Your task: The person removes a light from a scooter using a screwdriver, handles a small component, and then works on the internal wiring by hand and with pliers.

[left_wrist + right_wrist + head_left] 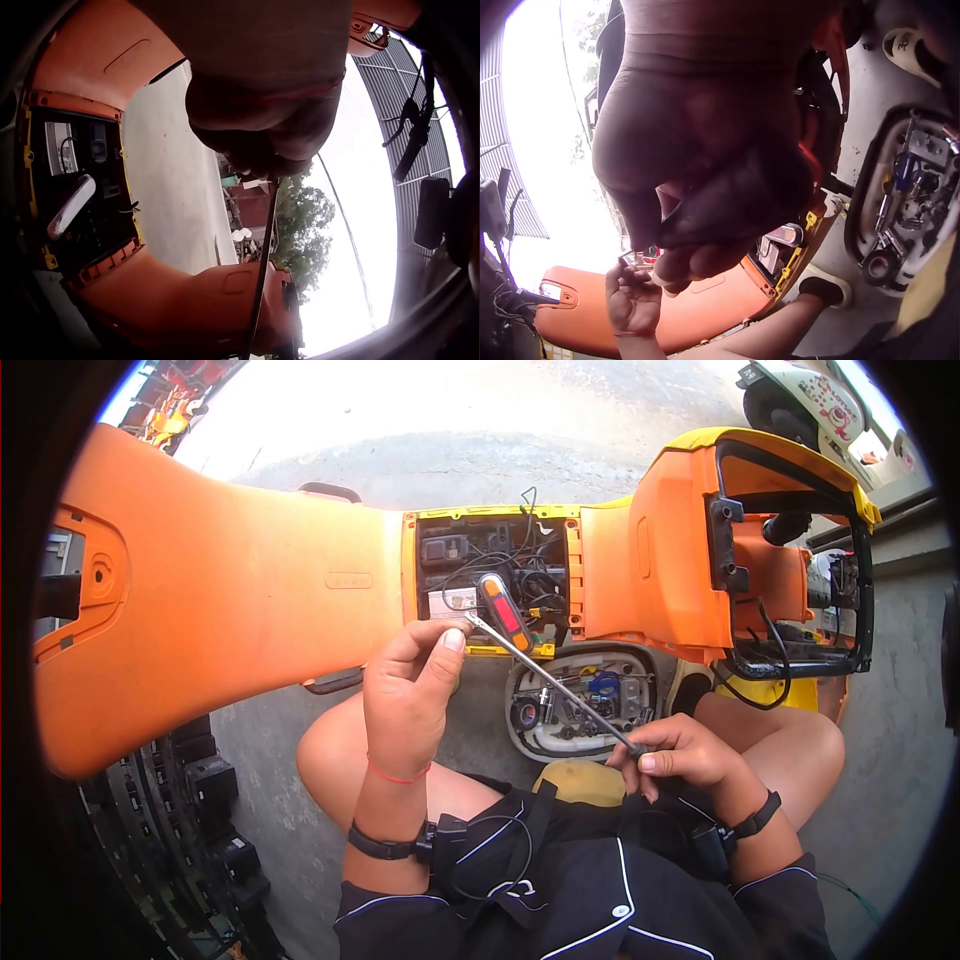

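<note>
A long, thin metal rod (550, 678) with a dark end slants between both hands, over the open compartment's near edge and the tool tray. My left hand (408, 685) pinches its upper left end between thumb and forefinger. At the dark lower end, the thumb and fingers of my right hand (685, 752) grip it. In the left wrist view the rod (262, 270) runs down from the left fingertips. Behind it, a lamp with red and orange lenses (505, 612) lies on the compartment (408, 575) in the orange body, among black cables and a silver box (452, 602).
The long orange body (250, 560) lies across the front, with a black-framed opening (740, 610) at its right end. Below it sits a tray (515, 715) of sockets and tools. Black parts (215, 780) stand at left. A scooter (810, 405) is parked far right.
</note>
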Demonstrator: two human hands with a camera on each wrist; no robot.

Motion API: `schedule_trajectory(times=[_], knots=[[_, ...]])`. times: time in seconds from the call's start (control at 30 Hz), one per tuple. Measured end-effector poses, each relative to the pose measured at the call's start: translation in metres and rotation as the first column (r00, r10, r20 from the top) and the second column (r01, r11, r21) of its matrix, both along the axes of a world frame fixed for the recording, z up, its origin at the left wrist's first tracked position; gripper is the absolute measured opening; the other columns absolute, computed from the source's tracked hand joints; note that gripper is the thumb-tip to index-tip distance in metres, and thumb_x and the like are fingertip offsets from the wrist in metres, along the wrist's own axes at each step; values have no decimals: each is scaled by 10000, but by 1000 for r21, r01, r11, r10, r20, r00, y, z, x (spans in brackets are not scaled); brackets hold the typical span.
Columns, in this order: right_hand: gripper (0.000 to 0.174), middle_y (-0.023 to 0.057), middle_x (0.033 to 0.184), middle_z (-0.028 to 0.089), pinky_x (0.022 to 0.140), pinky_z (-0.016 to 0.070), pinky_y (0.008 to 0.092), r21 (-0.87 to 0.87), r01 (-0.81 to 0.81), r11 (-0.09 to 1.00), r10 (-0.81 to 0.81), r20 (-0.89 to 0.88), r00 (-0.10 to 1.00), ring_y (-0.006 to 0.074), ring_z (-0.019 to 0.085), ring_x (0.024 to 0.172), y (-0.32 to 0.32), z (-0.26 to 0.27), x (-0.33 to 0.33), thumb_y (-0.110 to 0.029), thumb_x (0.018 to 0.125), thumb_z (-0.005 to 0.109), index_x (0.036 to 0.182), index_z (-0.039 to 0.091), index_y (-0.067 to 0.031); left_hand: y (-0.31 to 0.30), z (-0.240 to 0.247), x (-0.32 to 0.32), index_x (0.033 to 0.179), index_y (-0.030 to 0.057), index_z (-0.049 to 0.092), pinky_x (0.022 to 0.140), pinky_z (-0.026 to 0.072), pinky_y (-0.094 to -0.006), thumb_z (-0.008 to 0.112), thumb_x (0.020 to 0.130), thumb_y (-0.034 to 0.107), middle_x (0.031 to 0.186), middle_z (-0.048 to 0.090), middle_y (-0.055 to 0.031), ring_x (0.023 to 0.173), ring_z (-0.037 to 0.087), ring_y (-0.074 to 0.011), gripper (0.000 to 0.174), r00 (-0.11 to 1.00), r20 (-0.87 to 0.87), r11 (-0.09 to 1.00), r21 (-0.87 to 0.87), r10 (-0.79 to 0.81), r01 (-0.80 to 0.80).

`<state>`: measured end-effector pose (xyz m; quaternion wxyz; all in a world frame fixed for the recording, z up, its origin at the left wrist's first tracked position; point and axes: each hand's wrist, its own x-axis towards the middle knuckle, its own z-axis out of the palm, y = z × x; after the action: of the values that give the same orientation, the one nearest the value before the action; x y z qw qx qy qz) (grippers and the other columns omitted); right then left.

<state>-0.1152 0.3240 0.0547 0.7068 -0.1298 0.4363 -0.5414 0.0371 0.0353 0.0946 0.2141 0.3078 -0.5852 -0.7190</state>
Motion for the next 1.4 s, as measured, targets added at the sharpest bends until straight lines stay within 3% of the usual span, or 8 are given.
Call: schedule_trajectory(times=[0.53,0.63,0.7,0.8,0.9,1.07,1.2,1.4], knots=[[318,89,904,716,664,531,275,55,-19,998,23,-79,997,123,645,686,1,-1,2,-166,989,656,1251,655,15,4,-3,1,1098,-47,711,760,456,-200,689,985,90,961,671,6,859,559,-42,178,999,51,998,-63,-5,9],[312,104,881,722,654,530,287,90,36,995,1,-377,926,118,652,694,-6,-1,10,-159,964,683,1238,663,-12,5,-3,2,1152,-57,702,752,456,-204,686,986,86,966,669,3,849,556,-44,219,995,101,995,-95,-15,25],[335,117,842,715,656,537,309,12,76,997,-37,-794,607,186,692,699,-13,3,15,-108,888,748,1180,673,40,7,-1,0,1168,-58,698,755,458,-205,682,988,84,975,672,-1,852,559,-46,230,994,106,998,-53,-11,17],[372,161,843,701,664,539,337,-57,73,996,-71,-978,198,268,695,705,-15,-6,30,-82,839,773,1177,670,34,10,-4,-2,1187,-64,691,760,465,-205,673,993,86,995,679,-11,858,567,-50,245,993,117,1000,-14,-14,15],[384,181,862,698,678,543,373,-55,44,998,-55,-998,-3,347,680,739,-19,1,42,-71,821,784,1178,672,13,13,-7,-9,1188,-70,689,769,472,-202,670,996,91,1001,686,-22,866,577,-51,251,992,128,1000,12,14,-16],[379,169,839,695,655,535,376,-181,90,979,-196,-960,199,327,685,722,-23,-7,45,-70,817,788,1172,676,1,7,-9,-16,1162,-64,689,568,399,-186,635,1011,78,894,675,-33,638,518,-34,214,983,140,992,5,122,-124],[335,173,940,728,697,562,374,-187,73,980,-201,-895,398,341,714,822,-21,0,30,-108,845,778,1159,696,-23,1,-10,-11,1088,-33,712,776,488,-231,660,988,52,928,703,-51,809,594,-90,141,991,10,986,96,135,-136],[321,143,800,687,608,513,331,-219,77,973,-230,-952,203,237,674,651,-20,-2,27,-120,860,773,1146,700,4,-2,-12,-7,1050,-4,712,826,499,-254,672,978,53,933,695,-53,861,608,-116,101,985,-129,962,264,112,-75]])
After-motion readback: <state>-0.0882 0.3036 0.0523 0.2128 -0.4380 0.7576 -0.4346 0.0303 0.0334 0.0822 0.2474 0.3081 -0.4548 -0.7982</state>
